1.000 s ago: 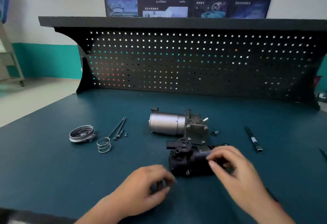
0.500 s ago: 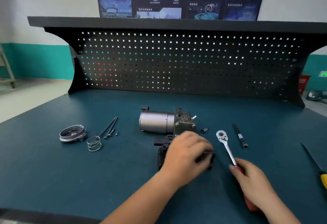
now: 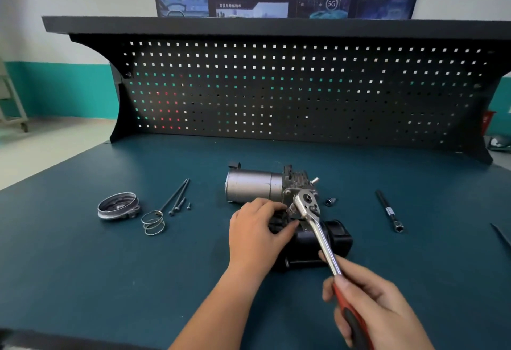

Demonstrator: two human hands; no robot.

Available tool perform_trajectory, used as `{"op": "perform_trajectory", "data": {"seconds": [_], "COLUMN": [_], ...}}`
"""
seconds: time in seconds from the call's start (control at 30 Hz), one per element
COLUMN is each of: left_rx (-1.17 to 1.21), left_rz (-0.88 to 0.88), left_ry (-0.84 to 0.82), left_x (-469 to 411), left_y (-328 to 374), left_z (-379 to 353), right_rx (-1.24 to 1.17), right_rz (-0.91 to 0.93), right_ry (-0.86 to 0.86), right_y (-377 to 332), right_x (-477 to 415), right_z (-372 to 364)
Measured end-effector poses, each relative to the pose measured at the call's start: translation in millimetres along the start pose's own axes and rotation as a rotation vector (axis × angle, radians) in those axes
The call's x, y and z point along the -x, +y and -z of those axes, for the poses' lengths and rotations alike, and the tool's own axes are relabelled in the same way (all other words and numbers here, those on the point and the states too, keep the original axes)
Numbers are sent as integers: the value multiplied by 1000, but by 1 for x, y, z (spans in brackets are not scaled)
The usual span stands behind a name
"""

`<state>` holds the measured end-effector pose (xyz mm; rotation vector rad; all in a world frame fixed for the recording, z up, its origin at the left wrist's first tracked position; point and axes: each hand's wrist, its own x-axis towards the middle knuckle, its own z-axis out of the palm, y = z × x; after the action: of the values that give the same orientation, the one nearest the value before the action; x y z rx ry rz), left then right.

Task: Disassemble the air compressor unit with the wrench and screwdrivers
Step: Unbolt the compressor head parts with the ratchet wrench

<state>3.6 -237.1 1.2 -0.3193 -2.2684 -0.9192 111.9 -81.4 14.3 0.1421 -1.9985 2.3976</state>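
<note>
I see the air compressor unit (image 3: 253, 189) lying mid-table (image 3: 83, 266), its silver motor pointing toward the left edge and its black housing nearer the front edge. My left hand (image 3: 257, 233) grips the black housing, fingers curled over its top. My right hand (image 3: 373, 308) is wrapped around the red-and-black handle of the ratchet wrench (image 3: 318, 236). The wrench's head is over the unit's metal block, though I cannot tell whether it is seated there. Toward the left edge lie a metal ring cap (image 3: 117, 205), a coil spring (image 3: 153, 222) and long bolts (image 3: 177, 196). Toward the right edge are a small socket (image 3: 330, 201) and a black extension bar (image 3: 390, 211).
</note>
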Motion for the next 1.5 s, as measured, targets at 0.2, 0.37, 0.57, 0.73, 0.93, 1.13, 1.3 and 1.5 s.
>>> {"op": "perform_trajectory", "data": {"seconds": [0.2, 0.37, 0.57, 0.73, 0.93, 1.13, 1.3, 1.5], "left_rx": [49, 65, 86, 102, 120, 131, 138, 148], "left_rz": [11, 23, 38, 29, 35, 39, 35, 37], "left_ry": [8, -5, -17, -24, -20, -19, -20, -24], "left_x": [0, -1, 0, 0, 0, 0, 0, 0], "left_y": [-1, 0, -1, -1, -1, -1, 0, 0], "left_z": [-1, 0, 0, 0, 0, 0, 0, 0], "right_rx": [19, 30, 28, 25, 6, 25, 35, -24], "right_rz": [11, 43, 64, 55, 76, 79, 48, 84], "right_ry": [27, 47, 75, 49, 79, 95, 84, 98], "right_y": [4, 6, 9, 10, 16, 15, 16, 13], "right_x": [-1, -1, -3, -5, -3, -3, -4, 0], "right_z": [-3, -5, -6, -6, -10, -9, -7, -9]}}
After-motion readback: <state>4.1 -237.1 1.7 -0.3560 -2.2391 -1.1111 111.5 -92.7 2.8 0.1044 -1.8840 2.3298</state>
